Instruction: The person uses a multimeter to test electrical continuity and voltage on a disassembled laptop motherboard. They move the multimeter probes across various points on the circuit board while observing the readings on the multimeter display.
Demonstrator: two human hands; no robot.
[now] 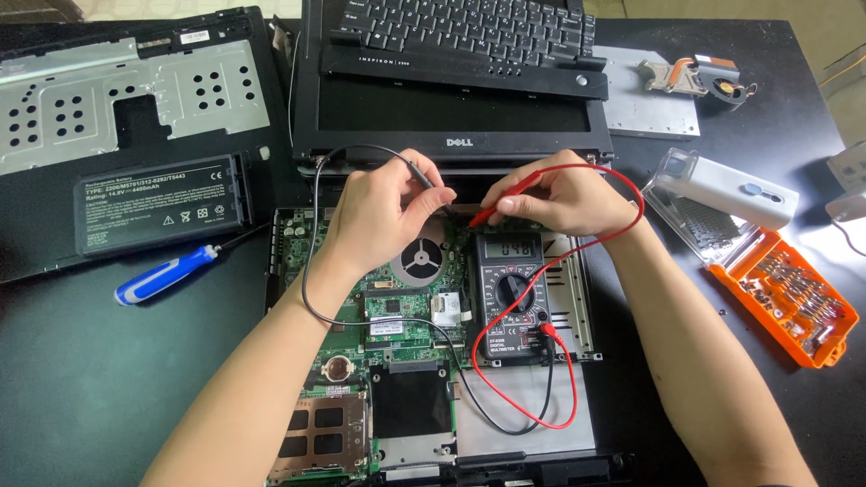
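The left hand [383, 212] pinches the black probe [422, 173] and the right hand [555, 197] pinches the red probe [505, 200], both tips meeting just above the black multimeter [511, 296] (it lies on the open laptop board [383, 311]). I think a slipping tip could bridge neighbouring contacts, because the tips stand very close.
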